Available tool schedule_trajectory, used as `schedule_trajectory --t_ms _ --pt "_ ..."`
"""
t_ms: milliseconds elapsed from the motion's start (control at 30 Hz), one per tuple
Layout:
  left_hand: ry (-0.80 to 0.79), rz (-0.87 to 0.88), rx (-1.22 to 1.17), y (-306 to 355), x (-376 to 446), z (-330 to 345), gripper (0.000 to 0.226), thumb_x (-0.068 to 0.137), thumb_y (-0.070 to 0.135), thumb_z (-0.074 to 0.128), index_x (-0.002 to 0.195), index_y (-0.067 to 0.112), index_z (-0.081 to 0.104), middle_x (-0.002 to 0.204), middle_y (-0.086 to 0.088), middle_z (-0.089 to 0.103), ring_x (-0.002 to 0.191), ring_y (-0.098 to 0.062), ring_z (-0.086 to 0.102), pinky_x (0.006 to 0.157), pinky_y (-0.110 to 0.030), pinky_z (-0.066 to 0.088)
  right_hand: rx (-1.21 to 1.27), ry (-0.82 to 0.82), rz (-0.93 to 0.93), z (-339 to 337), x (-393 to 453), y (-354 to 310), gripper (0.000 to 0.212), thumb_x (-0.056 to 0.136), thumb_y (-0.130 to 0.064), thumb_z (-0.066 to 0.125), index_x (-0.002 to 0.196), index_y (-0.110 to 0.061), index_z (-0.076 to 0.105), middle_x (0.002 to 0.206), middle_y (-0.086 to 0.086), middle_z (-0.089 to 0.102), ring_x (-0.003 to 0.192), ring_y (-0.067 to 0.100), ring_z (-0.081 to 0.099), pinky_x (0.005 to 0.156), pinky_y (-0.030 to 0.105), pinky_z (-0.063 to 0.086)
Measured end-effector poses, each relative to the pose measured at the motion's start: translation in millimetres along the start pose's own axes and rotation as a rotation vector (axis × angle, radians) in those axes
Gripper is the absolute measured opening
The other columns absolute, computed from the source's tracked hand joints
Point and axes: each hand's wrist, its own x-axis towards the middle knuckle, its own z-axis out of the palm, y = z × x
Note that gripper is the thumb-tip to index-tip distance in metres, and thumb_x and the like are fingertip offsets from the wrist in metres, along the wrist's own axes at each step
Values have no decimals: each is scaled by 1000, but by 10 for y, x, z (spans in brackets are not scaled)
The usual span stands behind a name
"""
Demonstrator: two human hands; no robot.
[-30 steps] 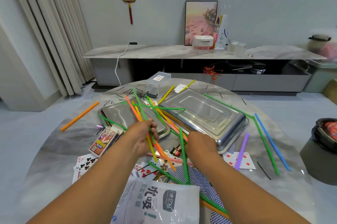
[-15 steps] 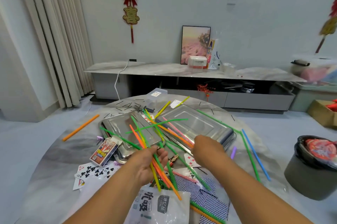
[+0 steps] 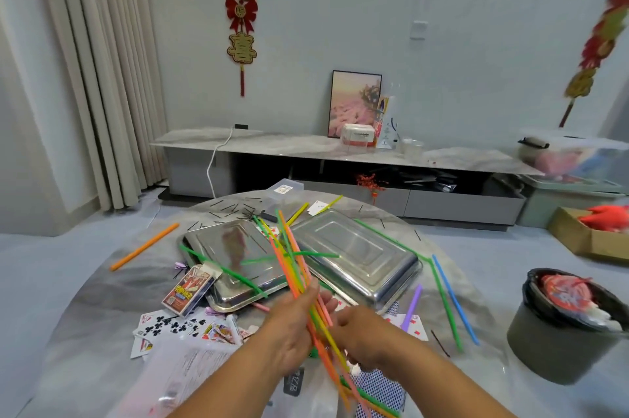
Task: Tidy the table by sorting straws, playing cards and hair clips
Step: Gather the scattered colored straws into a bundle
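Note:
My left hand point(image 3: 291, 329) grips a bundle of coloured straws point(image 3: 292, 257), lifted off the round table and slanting up over two steel trays. My right hand point(image 3: 362, 332) curls around the same bundle from the right, just beside the left hand. Loose straws lie around: an orange one point(image 3: 144, 246) at the left, green point(image 3: 446, 308), blue point(image 3: 454, 298) and purple point(image 3: 410, 307) ones at the right. Playing cards point(image 3: 170, 327) and a card box point(image 3: 187, 290) lie at the front left. Thin black hair clips point(image 3: 228, 210) are scattered at the table's far side.
Two upturned steel trays point(image 3: 235, 247) point(image 3: 357, 254) take up the table's middle. A white plastic bag point(image 3: 190, 373) lies at the near edge, a clear box point(image 3: 287, 188) at the far edge. A dark bin point(image 3: 565, 325) stands on the floor at the right.
The straw bundle has been gathered tighter and raised off the table. My right hand has moved in to the bundle beside my left. The view has tilted up.

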Motion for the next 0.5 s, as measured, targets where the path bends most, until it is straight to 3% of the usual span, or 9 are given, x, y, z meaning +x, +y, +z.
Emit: schedule_trajectory --t_ms 100,167,267,367,500 --pt "-33 82 88 -13 -23 57 10 97 8 52 100 -1 54 75 -15 56 66 -23 60 51 -32 54 2 -34 -12 -13 -17 -45 18 90 -17 58 72 -17 60 70 5 57 54 14 48 39 17 30" --pt "-49 108 93 -1 -29 102 10 99 7 50 105 0 53 73 -14 53 63 -23 58 49 -30 53 11 -92 18 -103 -47 -88 12 90 -14 58 80 -16 65 77 6 59 65 16 54 43 17 36" --pt "-83 151 153 33 -52 146 13 101 6 45 113 5 51 71 -12 50 61 -21 55 49 -29 51 100 -101 65 -287 -96 -126 20 92 -5 51 92 -12 69 86 6 62 70 15 60 50 20 44" --pt "-114 170 241 49 -55 151 15 102 7 42 115 5 50 70 -10 50 59 -19 51 56 -30 48 251 59 71 -391 -116 -142 23 97 -5 45 102 -15 65 96 6 65 71 15 63 52 22 49" --pt "-143 160 305 50 -63 160 14 102 9 43 113 7 52 72 -9 50 60 -17 49 61 -29 46 694 432 -55 -437 -27 -181 27 100 -11 34 117 -14 55 108 10 61 78 21 60 61 31 50"
